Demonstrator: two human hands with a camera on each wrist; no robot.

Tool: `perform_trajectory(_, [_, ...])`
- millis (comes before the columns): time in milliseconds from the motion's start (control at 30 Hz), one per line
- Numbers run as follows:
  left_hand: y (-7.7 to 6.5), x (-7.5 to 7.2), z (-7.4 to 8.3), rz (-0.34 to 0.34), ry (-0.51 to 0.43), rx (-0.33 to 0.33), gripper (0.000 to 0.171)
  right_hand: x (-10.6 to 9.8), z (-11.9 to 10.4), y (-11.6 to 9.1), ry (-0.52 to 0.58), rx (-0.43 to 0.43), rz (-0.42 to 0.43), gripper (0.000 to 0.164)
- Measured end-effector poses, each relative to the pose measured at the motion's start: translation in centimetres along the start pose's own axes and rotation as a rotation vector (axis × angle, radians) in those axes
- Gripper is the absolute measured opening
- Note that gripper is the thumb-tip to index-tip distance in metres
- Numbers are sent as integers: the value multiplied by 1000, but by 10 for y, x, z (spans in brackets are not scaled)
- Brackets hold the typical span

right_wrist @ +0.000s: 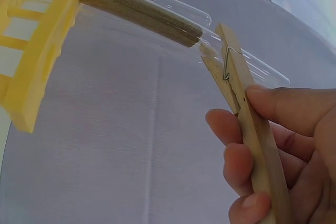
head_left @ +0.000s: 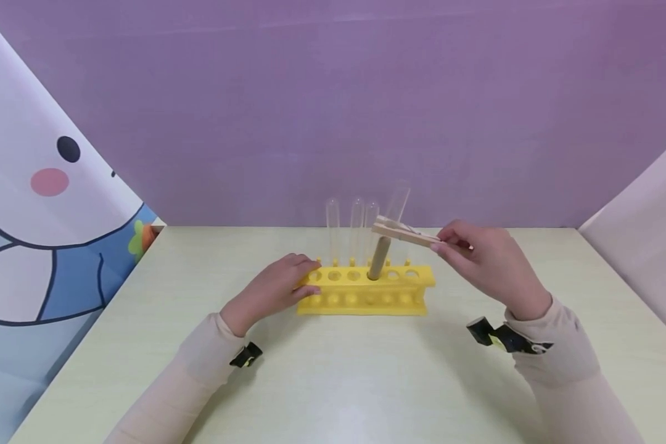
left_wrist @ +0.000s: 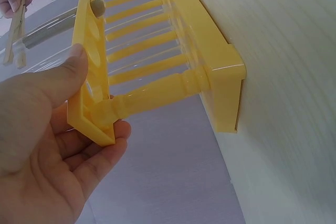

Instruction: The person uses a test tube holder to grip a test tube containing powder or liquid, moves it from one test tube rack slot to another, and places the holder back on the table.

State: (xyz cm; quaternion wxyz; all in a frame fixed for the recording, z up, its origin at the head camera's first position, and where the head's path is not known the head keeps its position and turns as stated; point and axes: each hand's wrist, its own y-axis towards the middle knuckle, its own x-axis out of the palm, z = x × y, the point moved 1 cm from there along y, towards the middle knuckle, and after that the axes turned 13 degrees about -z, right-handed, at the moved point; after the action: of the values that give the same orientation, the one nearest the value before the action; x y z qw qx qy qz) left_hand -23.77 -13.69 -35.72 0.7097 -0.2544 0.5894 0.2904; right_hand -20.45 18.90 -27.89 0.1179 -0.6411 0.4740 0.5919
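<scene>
My left hand (head_left: 274, 287) grips the left end of a yellow test tube rack (head_left: 366, 308). In the left wrist view its thumb lies on the rack's top bar and the fingers curl underneath. My right hand (head_left: 480, 259) holds a wooden test tube clamp (right_wrist: 254, 129), fingers and thumb around its handle. The clamp's jaws are at a glass test tube (head_left: 398, 203) with a brown filling (right_wrist: 142, 14) in its lower part. This tube leans to the right, its rounded bottom (left_wrist: 97, 8) just through a hole of the rack's top bar.
Several clear test tubes (head_left: 333, 222) stand upside down at the back of the rack. The rack stands on a pale wooden table (head_left: 338, 382). A purple backdrop (head_left: 333, 111) rises behind, and a cartoon-printed cloth (head_left: 50, 246) hangs on the left.
</scene>
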Motion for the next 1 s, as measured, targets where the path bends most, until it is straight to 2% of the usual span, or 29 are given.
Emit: perform_trajectory(1000, [1,1,0,-16,-19,-14,49,-19,-9,8,-53,-48,10,9])
